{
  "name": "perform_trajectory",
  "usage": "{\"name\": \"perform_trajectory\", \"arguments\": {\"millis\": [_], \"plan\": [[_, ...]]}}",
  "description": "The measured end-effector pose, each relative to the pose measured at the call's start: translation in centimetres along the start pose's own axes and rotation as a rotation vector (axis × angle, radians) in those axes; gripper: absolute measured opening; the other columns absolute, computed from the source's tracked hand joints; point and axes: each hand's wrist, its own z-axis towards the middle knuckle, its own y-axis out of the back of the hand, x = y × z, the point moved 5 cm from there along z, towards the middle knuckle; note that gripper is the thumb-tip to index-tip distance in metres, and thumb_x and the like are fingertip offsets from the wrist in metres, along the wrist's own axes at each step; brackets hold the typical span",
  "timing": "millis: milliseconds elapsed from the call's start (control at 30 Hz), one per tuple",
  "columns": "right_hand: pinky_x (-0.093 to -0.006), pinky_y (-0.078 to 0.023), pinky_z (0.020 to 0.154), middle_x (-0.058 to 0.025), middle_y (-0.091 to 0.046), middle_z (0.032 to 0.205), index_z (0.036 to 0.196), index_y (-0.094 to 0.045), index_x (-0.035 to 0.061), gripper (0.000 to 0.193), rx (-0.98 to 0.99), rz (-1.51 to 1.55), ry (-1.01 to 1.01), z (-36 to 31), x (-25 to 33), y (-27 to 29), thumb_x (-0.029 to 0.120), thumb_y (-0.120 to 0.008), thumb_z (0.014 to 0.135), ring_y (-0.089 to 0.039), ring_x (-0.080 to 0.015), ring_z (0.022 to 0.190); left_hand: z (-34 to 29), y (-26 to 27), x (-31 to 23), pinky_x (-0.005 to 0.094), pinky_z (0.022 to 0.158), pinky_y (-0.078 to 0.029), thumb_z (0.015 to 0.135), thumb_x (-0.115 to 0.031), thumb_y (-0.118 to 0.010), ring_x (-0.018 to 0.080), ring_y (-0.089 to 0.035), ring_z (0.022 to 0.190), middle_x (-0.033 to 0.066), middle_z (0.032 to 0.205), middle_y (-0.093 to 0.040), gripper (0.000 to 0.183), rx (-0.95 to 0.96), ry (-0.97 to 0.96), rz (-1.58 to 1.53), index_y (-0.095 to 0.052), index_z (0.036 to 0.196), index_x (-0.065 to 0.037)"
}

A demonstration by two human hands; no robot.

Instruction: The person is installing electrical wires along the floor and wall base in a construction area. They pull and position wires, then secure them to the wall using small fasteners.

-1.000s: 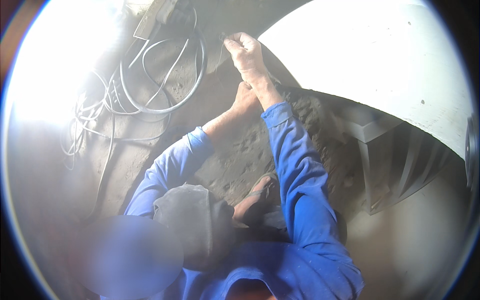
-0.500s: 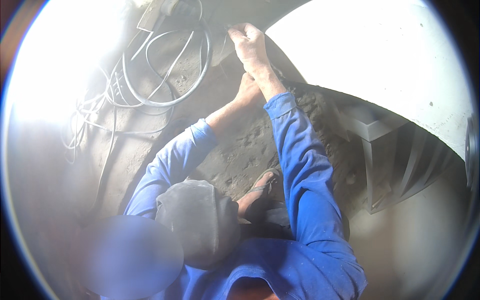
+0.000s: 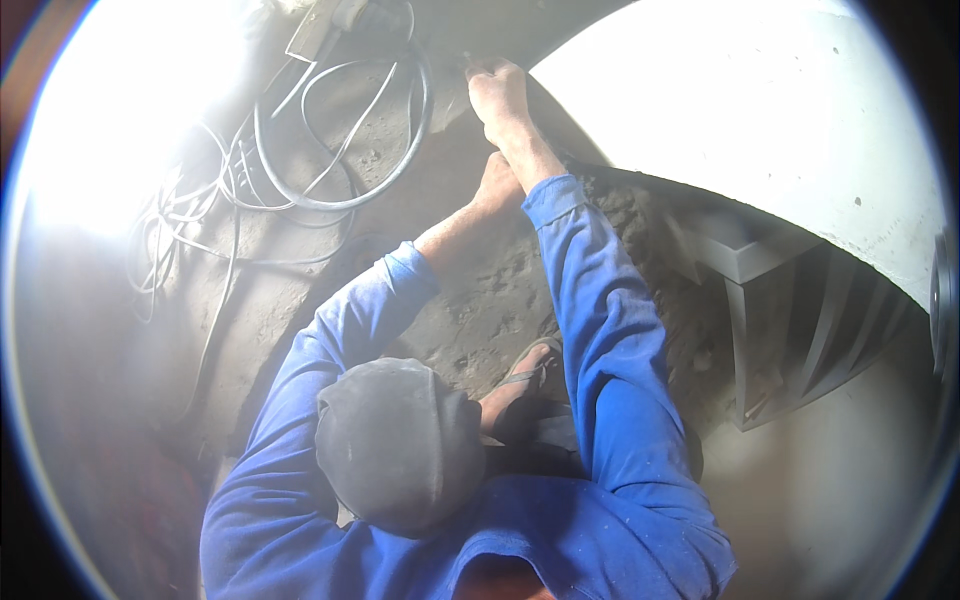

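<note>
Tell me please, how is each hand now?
Left hand: partly hidden; its state cannot be told.
Right hand: closed; anything held is too small to tell.

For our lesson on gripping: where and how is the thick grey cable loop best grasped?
Probably best to pinch the thick grey cable loop by its right arc, from above and the right: that curve bulges outward, away from the wire tangle at left.

The right hand point(image 3: 497, 95), its fingers bunched perhaps on something too small to make out, is near a large white curved surface point(image 3: 740, 110), its wrist overlapping the left hand point(image 3: 497, 184), with looped grey cables point(image 3: 345, 206) leftward.
</note>
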Motion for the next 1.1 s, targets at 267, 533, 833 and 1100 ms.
{"name": "perform_trajectory", "arguments": {"millis": [267, 533, 833, 1100], "plan": [[-0.0390, -0.049, 0.071, -0.0217, -0.066, 0.092, 0.100, -0.062, -0.0104, 0.031, -0.020, -0.131, -0.053, 0.6, -1.1, -0.7, 0.014, -0.057, 0.082, -0.062, -0.0256, 0.083, -2.5, 3.2, -1.9, 0.0445, 0.080, -0.049, 0.087, -0.022, -0.058, 0.0385, -0.063, 0.094, 0.0263, 0.093, -0.065, 0.033, 0.074, 0.268, -0.048, -0.060, 0.104, 0.006], [-0.0414, -0.053, 0.076, -0.0301, -0.066, 0.091, 0.093, -0.065, -0.0099, 0.029, 0.000, -0.397, 0.111, 1.9, -1.1, -0.3, 0.014, -0.054, 0.081, -0.066, -0.0410, 0.089, -2.0, 8.0, -5.0, 0.0395, 0.072, -0.056, 0.078, -0.009, -0.063, 0.0352, -0.067, 0.090, 0.0230, 0.123, -0.047, 0.059, -0.395, -0.057, 0.863, -0.042, 0.133, -0.001], [-0.0400, -0.050, 0.088, -0.0294, -0.064, 0.109, 0.108, -0.062, -0.0097, 0.038, 0.083, -0.285, 0.010, 2.4, -1.1, -0.5, 0.019, -0.055, 0.084, -0.063, -0.0391, 0.105, 2.1, 9.8, -4.0, 0.0354, 0.060, -0.058, 0.077, -0.011, -0.064, 0.0284, -0.070, 0.077, 0.0253, 0.128, -0.047, 0.054, -0.236, 0.094, 1.155, -0.047, 0.128, -0.001], [-0.0401, -0.047, 0.091, -0.0249, -0.067, 0.103, 0.111, -0.062, -0.0113, 0.039, 0.041, -0.132, -0.120, 1.6, -0.9, -0.4, 0.011, -0.064, 0.079, -0.062, -0.0335, 0.105, 0.6, 10.1, -4.6, 0.0476, 0.074, -0.053, 0.082, -0.011, -0.056, 0.0403, -0.068, 0.081, 0.0247, 0.088, -0.067, 0.020, -0.304, 0.192, 0.727, -0.052, 0.099, -0.002]]}}
